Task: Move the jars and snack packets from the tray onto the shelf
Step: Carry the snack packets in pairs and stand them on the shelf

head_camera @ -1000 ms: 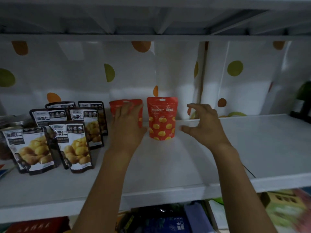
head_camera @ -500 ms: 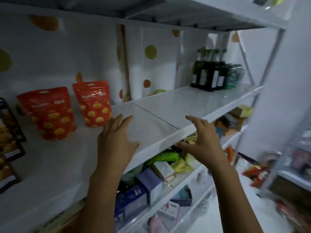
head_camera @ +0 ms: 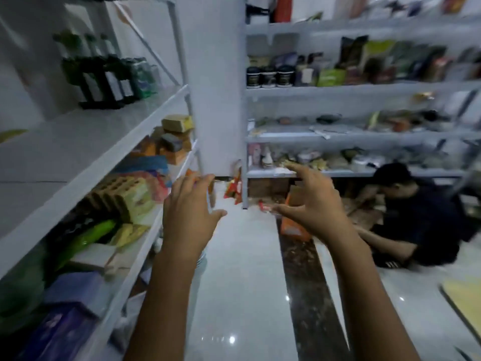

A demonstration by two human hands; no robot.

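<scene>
A: Where the white tiled floor [head_camera: 242,295] runs between the racks, what stands largest?

B: On the left, the near shelf unit [head_camera: 78,144], running away from the camera. Straight ahead is the far shelf unit [head_camera: 364,87], crowded on every level. A white pillar [head_camera: 218,100] stands between them.

A: Anyone about?

B: A seated person [head_camera: 416,225] in dark clothes, on the floor at the right, by the foot of the far unit.

A: And the goods?

B: Dark green bottles [head_camera: 104,76] stand upright at the far end of the near unit's top board, with boxes [head_camera: 130,196] crammed on the board below. Three dark-lidded jars [head_camera: 269,76] sit side by side on the far unit. Everything is blurred, so no label can be read.

A: The hands?

B: Both are out in the air over the floor, apart from each other. The left hand [head_camera: 188,220] has fingers straight and loosely spread, holding nothing. The right hand [head_camera: 315,204] is spread wide, fingers a little bent, also holding nothing.

A: The snack packets, the tray?

B: Red packets [head_camera: 232,187] lean at the foot of the pillar, and an orange packet [head_camera: 292,227] stands on the floor just beyond the right hand. A flat yellow thing [head_camera: 466,298] lies at the right edge; whether that is the tray I cannot tell.
</scene>
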